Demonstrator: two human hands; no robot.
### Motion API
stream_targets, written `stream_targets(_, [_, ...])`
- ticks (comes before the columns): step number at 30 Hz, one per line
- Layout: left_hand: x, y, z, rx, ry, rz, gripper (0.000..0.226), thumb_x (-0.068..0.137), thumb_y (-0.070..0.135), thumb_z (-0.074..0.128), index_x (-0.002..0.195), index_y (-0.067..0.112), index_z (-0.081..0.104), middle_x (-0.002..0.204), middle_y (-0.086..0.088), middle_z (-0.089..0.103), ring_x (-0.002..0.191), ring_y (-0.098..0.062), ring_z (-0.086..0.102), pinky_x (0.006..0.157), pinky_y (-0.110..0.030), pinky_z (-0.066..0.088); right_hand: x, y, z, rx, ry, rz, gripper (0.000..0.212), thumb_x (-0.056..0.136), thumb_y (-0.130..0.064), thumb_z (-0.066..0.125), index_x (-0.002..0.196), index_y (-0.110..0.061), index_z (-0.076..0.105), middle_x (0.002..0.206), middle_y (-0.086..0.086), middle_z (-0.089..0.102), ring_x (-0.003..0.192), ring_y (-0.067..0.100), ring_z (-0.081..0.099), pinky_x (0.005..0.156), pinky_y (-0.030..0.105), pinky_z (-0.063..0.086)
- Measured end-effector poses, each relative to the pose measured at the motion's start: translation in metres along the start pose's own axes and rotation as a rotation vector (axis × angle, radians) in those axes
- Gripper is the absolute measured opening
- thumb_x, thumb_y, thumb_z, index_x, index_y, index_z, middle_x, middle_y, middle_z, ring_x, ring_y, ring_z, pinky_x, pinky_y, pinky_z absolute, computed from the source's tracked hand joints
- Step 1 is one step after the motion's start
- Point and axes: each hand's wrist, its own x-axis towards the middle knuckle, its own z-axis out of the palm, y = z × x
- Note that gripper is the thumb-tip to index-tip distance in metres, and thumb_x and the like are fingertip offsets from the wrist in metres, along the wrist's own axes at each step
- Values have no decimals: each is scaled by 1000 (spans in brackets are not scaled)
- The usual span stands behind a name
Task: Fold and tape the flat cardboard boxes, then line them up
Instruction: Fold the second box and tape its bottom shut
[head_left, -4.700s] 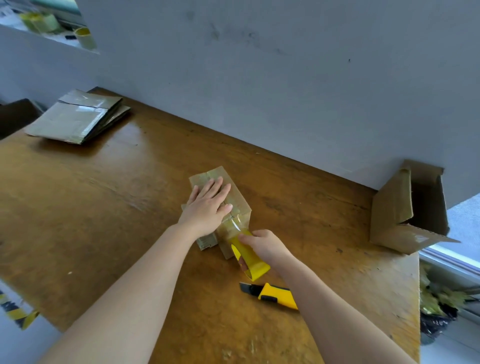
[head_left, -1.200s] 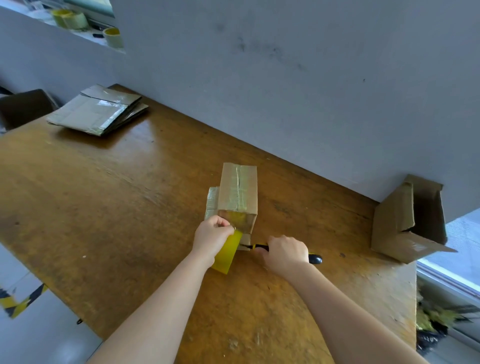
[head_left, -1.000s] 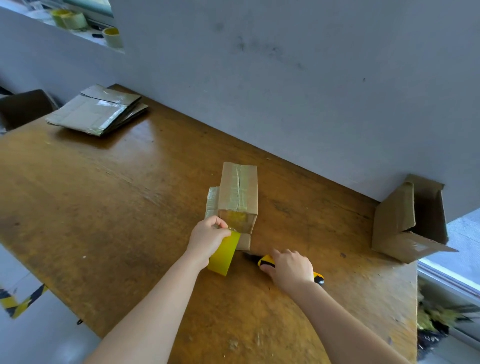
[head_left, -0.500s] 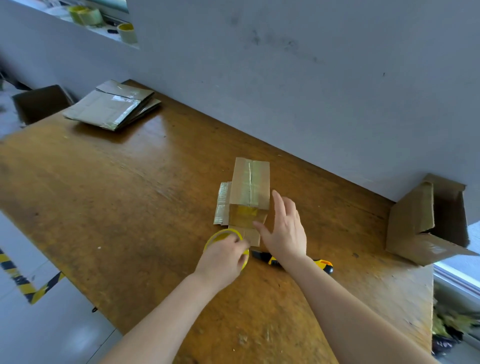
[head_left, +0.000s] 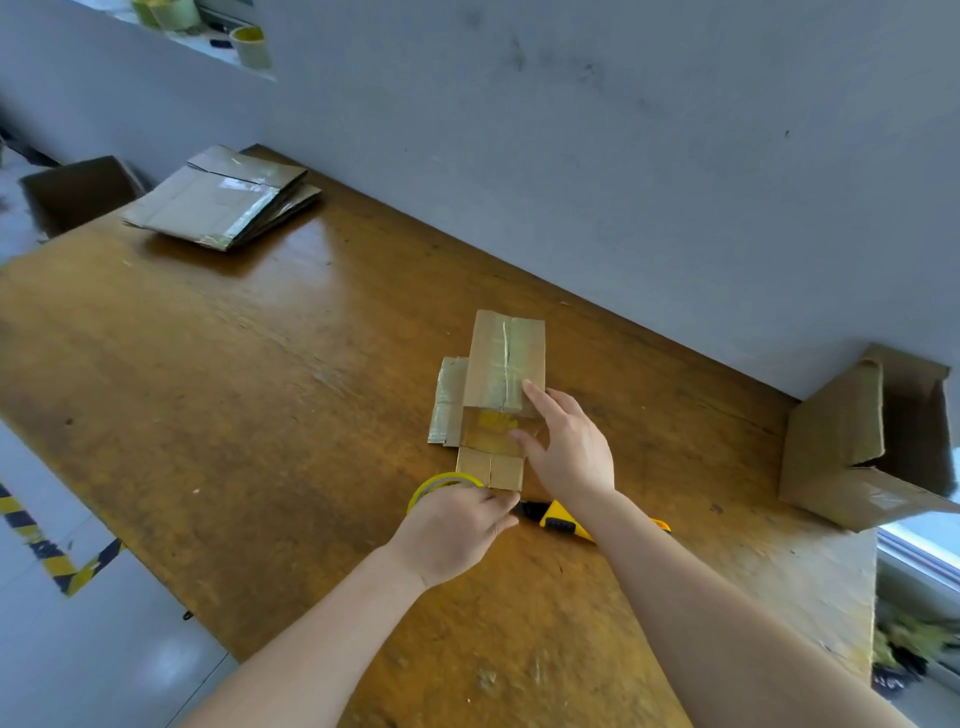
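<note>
The small box (head_left: 503, 364) stands in the middle of the table (head_left: 260, 364), the right hand (head_left: 569, 449) pressing flat-fingered against its near face while the left hand (head_left: 451, 531) grips the tape roll (head_left: 440, 480) just beside it, and a careless push could tip it or wrinkle the tape.

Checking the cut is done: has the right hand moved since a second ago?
Yes. The right hand left the knife, moving toward the wall onto the box.
</note>
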Motion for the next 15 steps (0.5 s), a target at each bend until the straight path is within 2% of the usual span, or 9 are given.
stream_targets(2, [9, -1, -11, -134, 132, -155, 28, 94, 32, 50, 90, 12, 69, 80, 0, 64, 65, -16, 61, 51, -32, 52, 1, 0, -1, 32, 9, -12, 59, 93, -42, 59, 147, -31, 38, 144, 0, 48, 121, 21, 54, 87, 33, 53])
stream_targets(3, [16, -5, -17, -141, 218, -240, 23, 93, 31, 53, 89, 11, 64, 85, -1, 59, 67, -15, 57, 51, -29, 51, 2, 0, -2, 49, 20, -16, 58, 93, -43, 59, 146, -29, 41, 142, 0, 50, 119, 21, 55, 86, 33, 53])
stream_targets(5, [30, -14, -27, -113, 351, -390, 23, 87, 28, 62, 100, 11, 55, 103, -6, 52, 82, -15, 56, 58, -22, 51, 4, 0, -2, 81, 46, -25, 56, 92, -46, 59, 143, -26, 46, 137, 0, 54, 113, 21, 58, 83, 34, 54])
stream_targets(6, [40, -19, -32, -117, 357, -442, 37, 85, 27, 67, 113, 11, 50, 117, -11, 48, 95, -20, 56, 67, -24, 55, 5, 0, -2, 91, 59, -32, 55, 92, -47, 59, 142, -25, 48, 135, 0, 56, 111, 21, 59, 82, 34, 55])
stream_targets(8, [57, -26, -36, -146, 213, -488, 71, 86, 28, 69, 144, 21, 30, 149, -18, 23, 126, -28, 46, 89, -35, 54, 8, 0, 0, 93, 72, -42, 54, 91, -48, 59, 139, -23, 51, 131, 1, 57, 106, 22, 61, 79, 35, 56])
stream_targets(10, [69, -32, -36, -185, 2, -507, 84, 93, 31, 60, 153, 30, 2, 161, -13, -7, 138, -28, 36, 99, -38, 49, 11, 0, 3, 75, 82, -43, 52, 91, -48, 59, 135, -21, 53, 126, 3, 58, 100, 23, 63, 74, 35, 56])
stream_targets(12, [72, -37, -30, -149, -106, -467, 77, 98, 34, 48, 153, 30, -7, 161, -11, -11, 130, -29, 47, 94, -37, 51, 11, 0, 7, 56, 98, -51, 50, 90, -47, 61, 131, -19, 54, 120, 5, 58, 90, 25, 64, 67, 36, 57])
stream_targets(15, [67, -43, -18, -78, -103, -447, 72, 101, 33, 42, 153, 27, -8, 161, -13, -2, 116, -27, 58, 89, -36, 53, 10, 3, 17, 20, 122, -111, 44, 89, -39, 67, 123, -15, 56, 109, 7, 57, 74, 28, 63, 55, 39, 57])
